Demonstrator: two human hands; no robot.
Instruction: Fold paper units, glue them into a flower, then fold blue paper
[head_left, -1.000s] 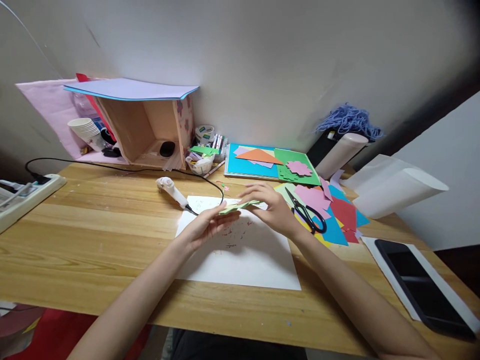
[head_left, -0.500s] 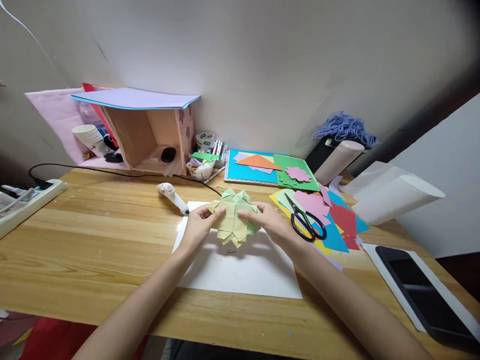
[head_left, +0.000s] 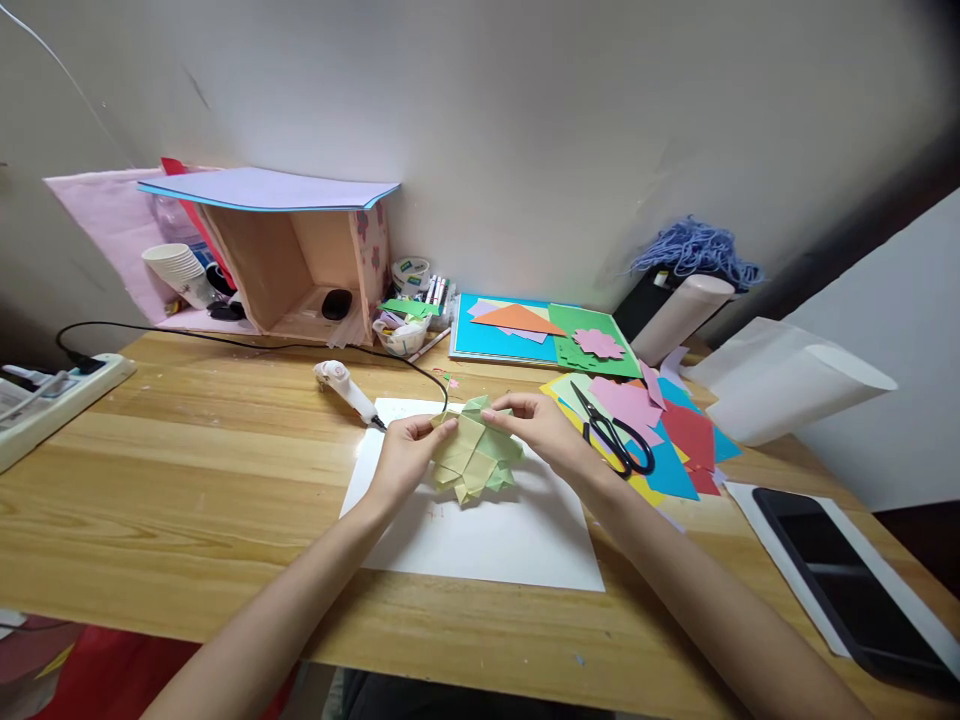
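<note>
A pale green and yellow folded-paper flower [head_left: 472,452] is held up over a white sheet of paper [head_left: 480,555] on the table. My left hand [head_left: 409,455] pinches its left edge, thumb on the near face. At its upper right edge, my right hand [head_left: 534,428] grips it between thumb and fingers. Pointed folds stick out all round the flower, and it looks slightly turned. Fingers behind the paper are partly hidden. Just left of the sheet lies a white glue gun [head_left: 346,393], its tip by my left hand.
Black-handled scissors [head_left: 611,430] lie on coloured paper scraps [head_left: 679,470] at right. Farther right are a phone [head_left: 840,580] and a rolled white sheet [head_left: 795,390]. An open box [head_left: 300,265], a tub of scraps [head_left: 403,335] and coloured sheets [head_left: 510,345] stand along the wall. A power strip [head_left: 67,405] sits left.
The paper flower has turned in my hands and its front tilts differently. My right hand has shifted up along its edge to the upper right; my left hand stays at the left edge.
</note>
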